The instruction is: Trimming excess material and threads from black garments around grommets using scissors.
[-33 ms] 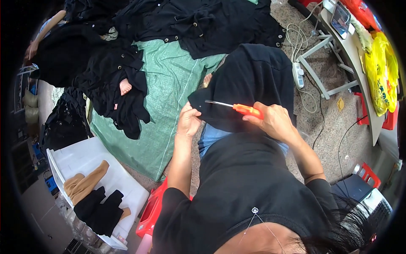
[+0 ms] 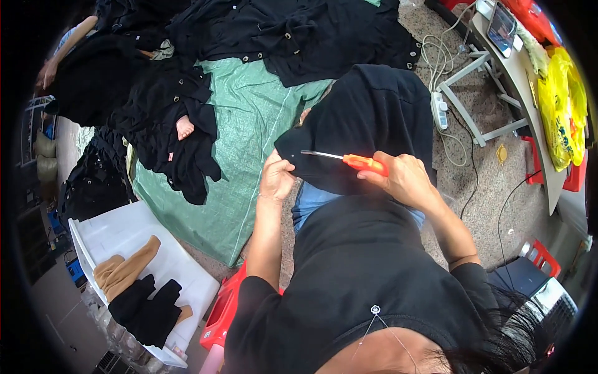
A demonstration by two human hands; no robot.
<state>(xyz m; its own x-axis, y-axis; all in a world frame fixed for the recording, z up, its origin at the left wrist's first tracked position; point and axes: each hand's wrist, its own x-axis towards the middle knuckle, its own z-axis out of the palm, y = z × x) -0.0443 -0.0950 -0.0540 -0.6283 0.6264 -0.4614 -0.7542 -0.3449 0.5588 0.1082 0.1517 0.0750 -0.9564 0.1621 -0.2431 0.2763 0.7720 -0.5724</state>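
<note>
A black garment (image 2: 380, 118) lies across my lap, over blue jeans. At its left corner my left hand (image 2: 276, 177) is closed, the thumb and fingers pinching the fabric edge. A few tiny pale specks show on the cloth beside the fingers. My right hand (image 2: 405, 179) is wrapped round the orange handle of slim scissors (image 2: 360, 163). Their narrow metal blades look closed and point left, over the black cloth and a little short of my left hand. My palm hides part of the handle.
Black garments with metal eyelets (image 2: 243, 31) are heaped ahead on a green sheet (image 2: 237, 143). Another person's hand (image 2: 47, 73) and a foot (image 2: 184, 128) show at left. A white bin (image 2: 199, 280) holds clothing. Right are a table (image 2: 536, 124), power strip (image 2: 440, 111) and cables.
The cloth corner and my left fingers have shifted very slightly. My right hand and the scissors stay almost where they were.
</note>
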